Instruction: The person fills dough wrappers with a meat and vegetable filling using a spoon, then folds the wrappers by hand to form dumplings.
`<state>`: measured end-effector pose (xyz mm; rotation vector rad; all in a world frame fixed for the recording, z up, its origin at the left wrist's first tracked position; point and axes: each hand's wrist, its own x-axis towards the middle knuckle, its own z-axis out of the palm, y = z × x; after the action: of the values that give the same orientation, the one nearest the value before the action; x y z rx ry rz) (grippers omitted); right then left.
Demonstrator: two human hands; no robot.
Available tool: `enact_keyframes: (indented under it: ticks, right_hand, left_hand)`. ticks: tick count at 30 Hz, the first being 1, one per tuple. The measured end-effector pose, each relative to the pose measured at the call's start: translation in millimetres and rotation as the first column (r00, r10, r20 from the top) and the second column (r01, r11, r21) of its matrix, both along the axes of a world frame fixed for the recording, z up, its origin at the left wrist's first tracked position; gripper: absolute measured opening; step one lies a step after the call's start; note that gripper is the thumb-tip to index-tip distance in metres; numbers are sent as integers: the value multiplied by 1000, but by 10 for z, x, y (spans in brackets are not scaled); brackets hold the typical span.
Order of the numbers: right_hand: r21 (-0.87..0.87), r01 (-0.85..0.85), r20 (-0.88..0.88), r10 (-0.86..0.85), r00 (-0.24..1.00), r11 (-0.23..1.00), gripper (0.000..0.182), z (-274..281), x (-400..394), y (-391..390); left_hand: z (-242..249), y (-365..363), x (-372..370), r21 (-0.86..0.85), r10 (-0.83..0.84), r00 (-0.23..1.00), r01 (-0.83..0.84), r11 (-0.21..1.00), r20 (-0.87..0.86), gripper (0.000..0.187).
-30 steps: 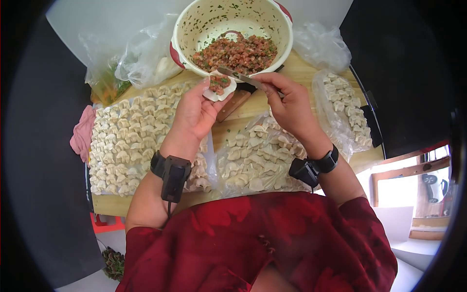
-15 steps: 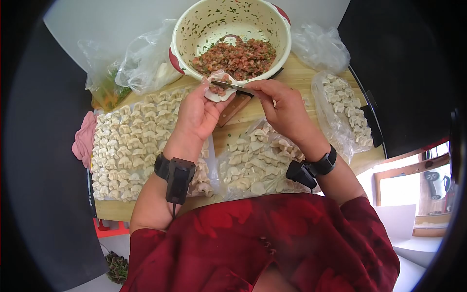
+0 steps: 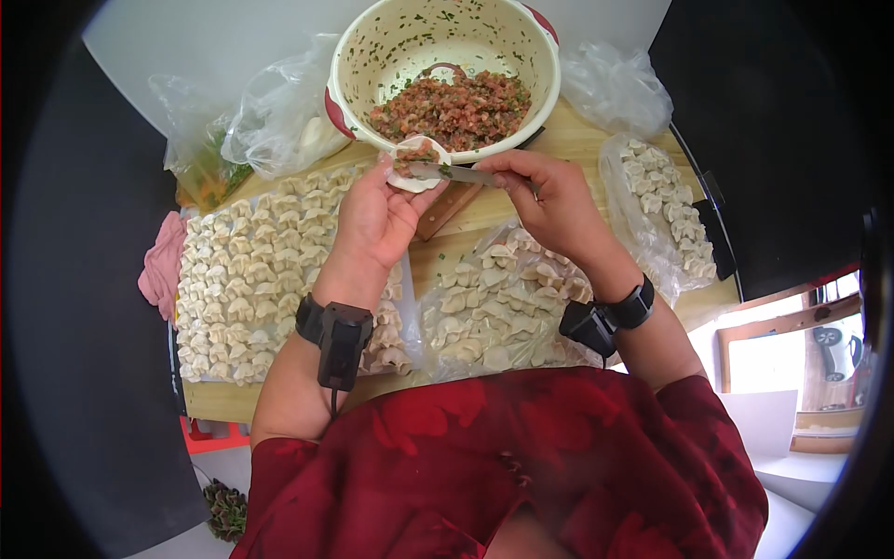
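On the fingers of my left hand (image 3: 380,216) rests a round white dumpling wrapper (image 3: 406,184), with a lump of meat filling (image 3: 419,155) on it. My right hand (image 3: 543,198) grips a flat metal blade, like a knife or spreader (image 3: 470,175), whose tip lies over the wrapper against the filling. Bits of green cling to the blade. Just beyond both hands stands a large cream basin (image 3: 543,88) with red handles, holding a mass of minced meat filling (image 3: 456,107) flecked with green.
Rows of folded dumplings (image 3: 247,279) cover the left of the wooden table (image 3: 568,140). More dumplings on plastic (image 3: 494,298) lie nearest my body, and others in a plastic bag (image 3: 666,200) at the right. Clear bags (image 3: 279,112) and a pink cloth (image 3: 163,261) sit at the left.
My right hand has shifted slightly right and turned, drawing the blade lower and flatter across the wrapper. More of the filling now shows. My left hand stays nearly still.
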<state>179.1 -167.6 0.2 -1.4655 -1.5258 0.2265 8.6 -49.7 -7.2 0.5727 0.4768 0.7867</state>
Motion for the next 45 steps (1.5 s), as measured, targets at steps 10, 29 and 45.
enact_keyframes:
  ticks: [10, 29, 45]
  right_hand:
    - [37, 65, -104, -61, 993, 997, 16, 106, 37, 42]
    - [206, 121, 138, -151, 979, 971, 19, -85, 80, 291]
    - [179, 121, 339, -177, 924, 976, 23, -49, 15, 128]
  left_hand:
    - [12, 19, 20, -1, 8, 1000, -8, 1000, 19, 39]
    - [-27, 146, 128, -16, 88, 995, -88, 996, 39, 34]
    - [23, 75, 95, -16, 86, 996, -85, 996, 38, 37]
